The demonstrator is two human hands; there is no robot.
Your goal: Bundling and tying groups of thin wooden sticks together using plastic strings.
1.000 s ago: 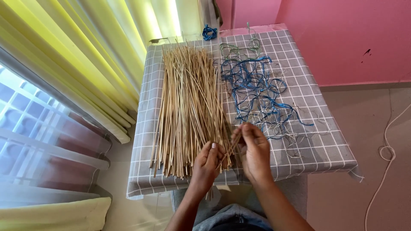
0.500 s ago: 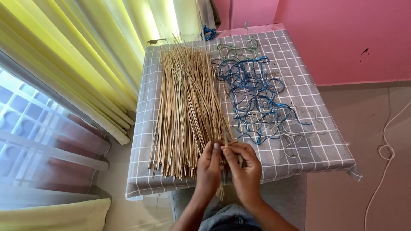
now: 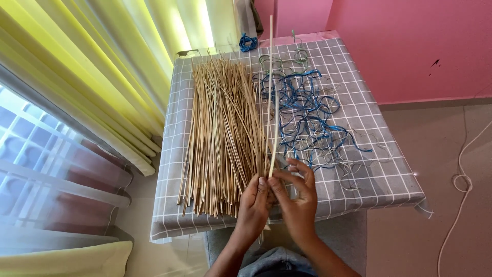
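Straw-pale and thin, two sticks (image 3: 271, 92) stand up from my fingers, pinched at their lower ends. My left hand (image 3: 253, 205) and right hand (image 3: 297, 197) meet at the near edge of the table (image 3: 379, 179), fingertips pressed together around those ends; both hands are closed on the sticks. I count two for certain: they rise side by side, nearly touching, away from me over the table, and the longer one reaches past the far edge. Each is straight, smooth and the same light tan along its length.

Just to the left of my hands lies one pile (image 3: 220, 133) of the same sticks, far too many for me to count, fanned lengthwise on the table with the near ends splayed. To the right of the raised sticks sits one tangle (image 3: 307, 113) of blue and pale threads, loops overlapping; I cannot count its strands. One small blue knot (image 3: 248, 42) lies apart at the far edge.

One grey cloth with white checks covers the table. Yellow curtains (image 3: 102, 66) hang on the left, one pink wall (image 3: 410, 46) stands on the right, and one white cord (image 3: 461, 179) trails over the floor.
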